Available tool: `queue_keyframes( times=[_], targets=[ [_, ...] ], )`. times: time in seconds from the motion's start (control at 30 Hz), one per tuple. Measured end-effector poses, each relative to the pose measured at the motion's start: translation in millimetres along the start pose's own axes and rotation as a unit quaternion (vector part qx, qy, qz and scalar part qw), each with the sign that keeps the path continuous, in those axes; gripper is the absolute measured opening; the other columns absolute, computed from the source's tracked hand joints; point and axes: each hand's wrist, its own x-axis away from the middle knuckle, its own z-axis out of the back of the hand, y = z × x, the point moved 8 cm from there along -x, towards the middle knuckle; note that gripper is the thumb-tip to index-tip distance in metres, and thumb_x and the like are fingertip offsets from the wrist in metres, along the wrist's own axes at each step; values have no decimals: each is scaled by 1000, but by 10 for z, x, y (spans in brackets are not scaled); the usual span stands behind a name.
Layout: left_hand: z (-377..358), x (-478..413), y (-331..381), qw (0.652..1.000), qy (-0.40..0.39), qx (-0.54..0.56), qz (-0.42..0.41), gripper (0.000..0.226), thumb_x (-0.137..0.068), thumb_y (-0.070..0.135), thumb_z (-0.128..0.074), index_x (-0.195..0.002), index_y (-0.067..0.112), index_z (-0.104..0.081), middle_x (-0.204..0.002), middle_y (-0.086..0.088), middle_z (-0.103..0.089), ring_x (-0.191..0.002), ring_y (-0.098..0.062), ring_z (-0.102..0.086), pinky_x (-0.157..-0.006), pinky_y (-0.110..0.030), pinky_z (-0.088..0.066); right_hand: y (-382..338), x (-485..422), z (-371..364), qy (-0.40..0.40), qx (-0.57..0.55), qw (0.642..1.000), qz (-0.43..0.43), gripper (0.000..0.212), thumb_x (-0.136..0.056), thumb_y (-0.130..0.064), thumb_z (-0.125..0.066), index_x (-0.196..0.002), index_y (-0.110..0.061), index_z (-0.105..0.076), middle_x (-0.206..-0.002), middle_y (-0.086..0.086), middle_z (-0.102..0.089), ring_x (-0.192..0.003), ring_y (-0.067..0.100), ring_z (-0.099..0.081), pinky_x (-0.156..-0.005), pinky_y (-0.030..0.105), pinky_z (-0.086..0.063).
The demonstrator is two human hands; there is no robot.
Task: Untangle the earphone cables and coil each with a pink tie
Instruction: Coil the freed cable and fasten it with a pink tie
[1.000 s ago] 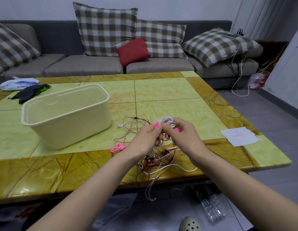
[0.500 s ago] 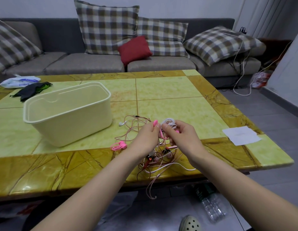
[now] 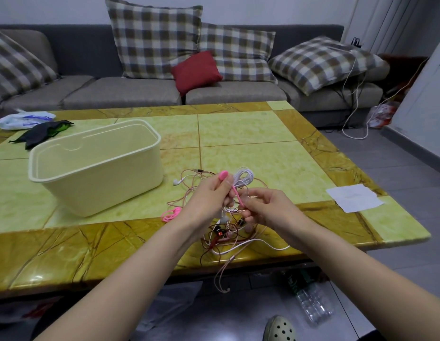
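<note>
My left hand (image 3: pixel 209 195) grips a coiled white earphone cable (image 3: pixel 244 177) together with the broad end of a pink tie (image 3: pixel 235 189). The tie slants down to my right hand (image 3: pixel 264 207), which pinches its thin lower end. Under both hands a tangle of pink, white and dark red earphone cables (image 3: pixel 228 236) lies on the table's front edge. One pink cable (image 3: pixel 222 274) hangs over the edge. A white earbud (image 3: pixel 177 181) rests near the box. More pink ties (image 3: pixel 171 214) lie in a small heap left of my left hand.
A cream plastic box (image 3: pixel 95 166) stands open on the green and amber table (image 3: pixel 251 143), left of the hands. A white paper sheet (image 3: pixel 354 198) lies at the right edge. Dark cloth (image 3: pixel 41 132) and a plastic bag (image 3: pixel 22 119) sit far left. A sofa with cushions stands behind.
My right hand has dropped lower and pulled the pink tie out straight below the coil. My left hand has stayed at the coil.
</note>
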Motion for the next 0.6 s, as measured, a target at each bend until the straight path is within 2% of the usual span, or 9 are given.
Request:
queue_keyframes(
  times=[0.07, 0.17, 0.3, 0.33, 0.37, 0.43, 0.5, 0.6],
  targets=[
    [9, -3, -34, 1000, 2, 9, 9, 37, -101, 25, -38, -67, 11, -47, -45, 10, -40, -58, -13, -37, -55, -20, -29, -3, -12, 50, 24, 10, 1000, 4, 22, -89, -6, -61, -109, -10, -54, -73, 6, -63, -51, 5, -58, -54, 16, -51],
    [27, -9, -64, 1000, 7, 13, 16, 38, -101, 23, -38, -66, 10, -47, -50, 3, -39, -55, -11, -38, -51, -13, -33, -36, -20, 85, 43, 61, 997, 30, 17, -91, -7, -57, -108, -11, -55, -73, 7, -63, -51, 8, -58, -56, 20, -54],
    [49, 0, -96, 1000, 13, -10, 23, 39, -101, 25, -39, -66, 11, -48, -53, 2, -40, -51, -8, -38, -47, -11, -31, -39, 6, 36, 25, 171, 983, 56, 13, -93, -13, -56, -103, -15, -63, -77, 8, -65, -59, 15, -58, -66, 39, -55],
    [52, 2, -98, 1000, 15, -10, 21, 38, -101, 25, -39, -66, 10, -48, -52, 2, -41, -49, -6, -39, -46, -10, -32, -50, 17, 30, 27, 204, 976, 67, 11, -92, -15, -58, -100, -19, -64, -81, 10, -66, -61, 16, -61, -67, 40, -55],
    [55, 1, -102, 1000, 17, -8, 19, 37, -101, 22, -39, -68, 9, -48, -52, 3, -42, -47, -4, -39, -45, -8, -33, -63, 24, 30, 33, 232, 969, 77, 9, -91, -17, -59, -97, -21, -65, -85, 10, -67, -64, 17, -63, -67, 37, -55],
    [68, -7, -114, 1000, 22, -3, 13, 31, -101, 16, -39, -72, 9, -48, -57, 2, -44, -44, -1, -39, -45, -9, -34, -75, 37, 49, 47, 259, 960, 90, 6, -89, -18, -61, -93, -23, -64, -84, 11, -67, -68, 18, -64, -60, 20, -52],
    [94, -19, -141, 999, 28, -11, 12, 27, -101, 14, -39, -75, 10, -47, -58, 2, -45, -43, 0, -39, -44, -10, -33, -93, 52, 58, 56, 270, 955, 105, 5, -89, -17, -62, -91, -21, -64, -81, 7, -66, -68, 13, -58, -51, 6, -43],
    [143, -33, -179, 999, 39, -24, 17, 27, -100, 15, -40, -75, 10, -46, -57, 2, -45, -46, -4, -40, -44, -11, -33, -149, 80, 77, 78, 330, 932, 130, 5, -88, -20, -63, -87, -19, -68, -81, -6, -62, -69, 1, -52, -51, 6, -39]
  ],
)
